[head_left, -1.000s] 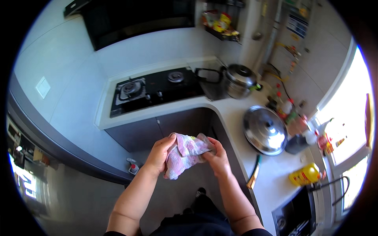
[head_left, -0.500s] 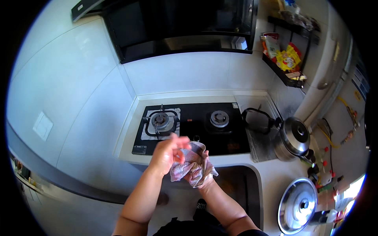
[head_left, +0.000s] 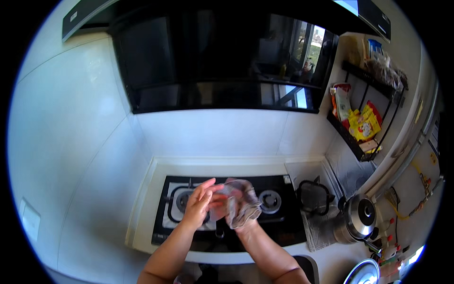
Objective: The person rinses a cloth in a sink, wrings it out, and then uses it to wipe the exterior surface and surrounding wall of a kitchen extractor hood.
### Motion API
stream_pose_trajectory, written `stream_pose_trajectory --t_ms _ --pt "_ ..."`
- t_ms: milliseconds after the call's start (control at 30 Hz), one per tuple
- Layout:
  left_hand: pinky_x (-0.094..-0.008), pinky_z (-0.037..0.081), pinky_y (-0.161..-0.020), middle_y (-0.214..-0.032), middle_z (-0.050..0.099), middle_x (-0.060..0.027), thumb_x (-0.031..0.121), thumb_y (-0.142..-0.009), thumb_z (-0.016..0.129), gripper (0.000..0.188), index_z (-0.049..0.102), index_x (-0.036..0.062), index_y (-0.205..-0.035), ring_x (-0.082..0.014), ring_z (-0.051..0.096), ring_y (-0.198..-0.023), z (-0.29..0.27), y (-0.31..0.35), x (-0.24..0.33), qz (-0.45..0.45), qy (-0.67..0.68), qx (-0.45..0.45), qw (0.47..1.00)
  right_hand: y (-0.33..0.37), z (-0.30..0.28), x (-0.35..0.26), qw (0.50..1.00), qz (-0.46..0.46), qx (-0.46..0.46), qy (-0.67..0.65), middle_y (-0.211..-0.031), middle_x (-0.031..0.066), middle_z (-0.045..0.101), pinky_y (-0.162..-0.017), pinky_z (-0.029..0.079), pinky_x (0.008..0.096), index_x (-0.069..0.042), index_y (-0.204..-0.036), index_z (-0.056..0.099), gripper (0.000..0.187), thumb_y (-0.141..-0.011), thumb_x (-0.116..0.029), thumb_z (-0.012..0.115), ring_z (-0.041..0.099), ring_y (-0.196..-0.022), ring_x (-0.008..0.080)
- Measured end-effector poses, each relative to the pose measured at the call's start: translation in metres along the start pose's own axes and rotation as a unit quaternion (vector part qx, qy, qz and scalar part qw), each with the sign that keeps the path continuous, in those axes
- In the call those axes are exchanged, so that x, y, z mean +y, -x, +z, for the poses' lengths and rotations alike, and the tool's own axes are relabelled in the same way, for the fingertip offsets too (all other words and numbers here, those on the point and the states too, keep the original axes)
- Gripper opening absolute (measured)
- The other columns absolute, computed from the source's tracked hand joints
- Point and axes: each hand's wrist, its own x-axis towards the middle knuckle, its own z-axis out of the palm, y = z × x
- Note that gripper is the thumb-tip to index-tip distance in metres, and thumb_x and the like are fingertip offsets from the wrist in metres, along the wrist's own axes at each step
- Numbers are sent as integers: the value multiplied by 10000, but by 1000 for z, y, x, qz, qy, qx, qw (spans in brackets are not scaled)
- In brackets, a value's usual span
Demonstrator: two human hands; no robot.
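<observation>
A crumpled checked cloth (head_left: 241, 201), pinkish and grey, is draped over my right hand (head_left: 247, 228); only the heel of that hand and the wrist show, and the cloth hides the fingers. Close to its left side, my left hand (head_left: 197, 206) has its fingers apart and grips nothing. Both hands are above the black two-burner gas hob (head_left: 288, 233). The left burner is partly behind my left hand, with its black pan support (head_left: 169, 208) around it. No support stands around the right burner (head_left: 270, 202). A second pan support (head_left: 314, 198) lies on the foil-covered counter at the right.
A black range hood (head_left: 213, 61) hangs over the hob. At the right are a lidded steel pot (head_left: 362, 215), a large steel lid (head_left: 364, 273) and several bottles (head_left: 390, 239). A black wall rack (head_left: 347, 137) holds food packets.
My view has tilted up, showing more of the hood and less of the sink. Both hands have moved forward over the hob, and the cloth now covers more of my right hand.
</observation>
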Motion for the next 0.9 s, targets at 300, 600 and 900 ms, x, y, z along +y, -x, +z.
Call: stream_pose_trajectory --t_ms 300,600,900 --pt "-280 435 -865 -1107 584 -129 114 -893 550 356 448 1 -1215 -168 552 -1033 -90 -154 62 161 -246 92 951 -261 8 -120 748 -446 76 485 -1417 191 258 -1086 100 478 -98 -1387 281 654 -894 -522 356 149 -1324 400" --pt "-397 386 -941 -1157 549 -177 135 -820 603 346 529 21 -1138 -328 511 -1084 -126 -205 48 298 -549 164 764 -358 100 -52 407 -322 -66 852 -1183 211 515 -1050 196 474 -4 -1205 495 743 -830 -634 379 411 -1189 336" --pt "-522 173 -1052 -1408 284 -146 215 -826 590 432 488 74 -1221 -350 237 -1311 -66 -312 49 338 -708 130 606 -363 18 -164 241 -405 32 881 -1043 97 538 -987 229 515 -69 -944 651 528 -840 -540 436 427 -1091 290"
